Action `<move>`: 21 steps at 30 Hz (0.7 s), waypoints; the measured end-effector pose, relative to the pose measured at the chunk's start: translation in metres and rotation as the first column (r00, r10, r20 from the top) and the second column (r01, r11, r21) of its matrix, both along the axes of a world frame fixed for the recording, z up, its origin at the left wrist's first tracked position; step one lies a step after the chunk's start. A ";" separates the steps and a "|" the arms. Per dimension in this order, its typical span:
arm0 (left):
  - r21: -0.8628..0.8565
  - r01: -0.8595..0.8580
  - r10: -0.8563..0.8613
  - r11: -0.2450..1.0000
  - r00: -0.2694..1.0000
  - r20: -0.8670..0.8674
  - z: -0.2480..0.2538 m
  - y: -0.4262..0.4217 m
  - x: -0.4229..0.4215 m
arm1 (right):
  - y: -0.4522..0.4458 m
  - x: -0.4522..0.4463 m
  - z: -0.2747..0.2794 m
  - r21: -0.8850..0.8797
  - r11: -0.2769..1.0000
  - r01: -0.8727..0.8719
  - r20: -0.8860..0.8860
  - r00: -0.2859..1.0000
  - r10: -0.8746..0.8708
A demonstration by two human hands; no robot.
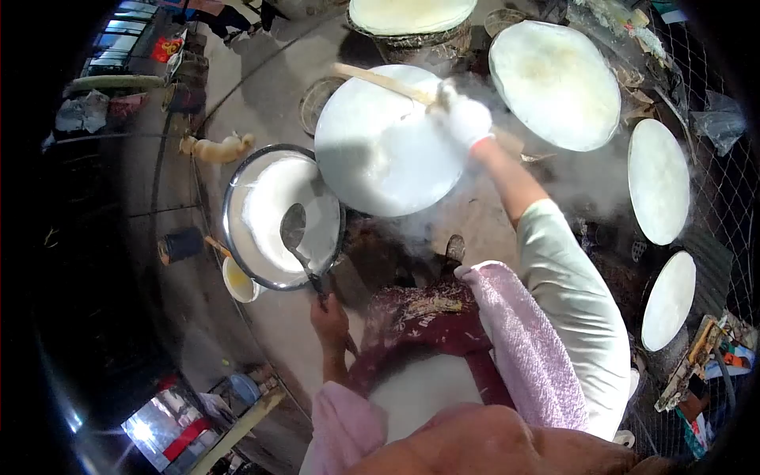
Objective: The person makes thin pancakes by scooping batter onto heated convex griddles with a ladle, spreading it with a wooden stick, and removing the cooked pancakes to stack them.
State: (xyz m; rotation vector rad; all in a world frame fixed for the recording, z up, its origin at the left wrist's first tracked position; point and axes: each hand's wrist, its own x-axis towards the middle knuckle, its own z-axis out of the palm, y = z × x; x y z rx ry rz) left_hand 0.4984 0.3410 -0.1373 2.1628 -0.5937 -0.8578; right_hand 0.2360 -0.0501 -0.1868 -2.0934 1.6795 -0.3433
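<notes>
My left hand (328, 317) is closed round the handle of a ladle (293, 227). The ladle's dark round bowl is over the white batter (265, 207) in a wide basin with a dark rim (227, 226). In a white glove, my right hand (467, 119) grips a wooden spreader (378, 81), which reaches leftward across the far part of a round griddle (388, 146). White batter covers the griddle's surface, and steam drifts around it. The fingers of the gloved hand are partly blurred by steam and glare.
Further round griddles with pale sheets stand at the far side (412, 16), the far right (554, 85) and the right (659, 182), (669, 301). A small bucket of yellow liquid (240, 281) sits beside the basin. A dog (218, 148) is on the floor at left. Wire mesh (728, 178) edges the right.
</notes>
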 end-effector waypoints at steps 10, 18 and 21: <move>-0.039 0.240 -0.235 0.970 0.966 0.108 -0.023 -0.045 0.006 | 0.182 -0.090 -0.056 0.732 0.662 0.159 0.502 0.532 -0.682; -0.230 0.380 -0.425 0.896 0.884 -0.195 -0.017 -0.209 -0.022 | 0.143 -0.129 -0.062 0.541 0.841 0.012 0.602 0.692 -0.398; -0.327 0.444 -0.544 0.834 0.760 -0.356 -0.036 -0.281 -0.023 | 0.150 -0.129 -0.056 0.533 0.846 0.009 0.527 0.779 -0.340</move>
